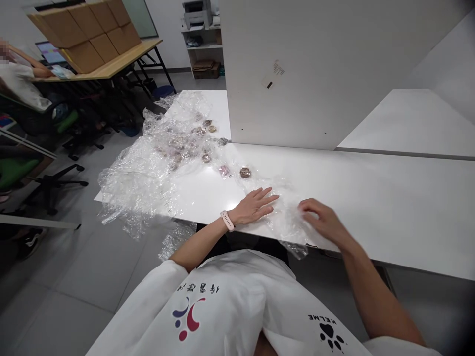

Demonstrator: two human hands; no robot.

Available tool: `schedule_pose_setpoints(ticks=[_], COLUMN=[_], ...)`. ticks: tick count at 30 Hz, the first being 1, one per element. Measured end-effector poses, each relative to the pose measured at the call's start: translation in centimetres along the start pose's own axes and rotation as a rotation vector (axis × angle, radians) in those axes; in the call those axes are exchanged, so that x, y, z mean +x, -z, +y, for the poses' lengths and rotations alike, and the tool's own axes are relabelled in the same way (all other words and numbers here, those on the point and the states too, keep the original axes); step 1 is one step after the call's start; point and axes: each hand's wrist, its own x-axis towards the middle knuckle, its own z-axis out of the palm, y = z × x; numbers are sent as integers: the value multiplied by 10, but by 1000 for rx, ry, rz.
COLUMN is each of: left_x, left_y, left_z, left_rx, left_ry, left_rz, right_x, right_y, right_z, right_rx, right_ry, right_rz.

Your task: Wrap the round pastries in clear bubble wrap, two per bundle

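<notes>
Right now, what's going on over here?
A person's left hand is spread over clear plastic at the near edge of a white table. The right hand curls at the plastic's right side; blur hides whether it grips. A brown round item sits beyond the left hand, and crumpled plastic is heaped to the left.

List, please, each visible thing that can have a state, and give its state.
Left hand: open, palm down over clear plastic.
Right hand: half curled at the plastic, grip unclear.
Clear plastic: crumpled, partly overhanging the white table.
Brown round item: lying beyond left hand.
Wristband: worn.
Cardboard boxes: stacked.
Monitor: lit.
</notes>
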Motion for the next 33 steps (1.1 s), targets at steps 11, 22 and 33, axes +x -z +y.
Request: schedule_pose_setpoints(ticks=[11, 22, 33], left_x=[-27, 1, 3], left_y=[-14, 54, 91], left_z=[20, -50, -85], left_rx=[194, 311, 591], left_ry=[178, 518, 518], left_rz=[399, 336, 59], right_x=[-14, -3, 0], right_y=[49, -127, -119], right_z=[-15, -31, -29], right_rx=[-691, -597, -570], right_ry=[-154, 260, 290], right_rz=[869, -56, -111])
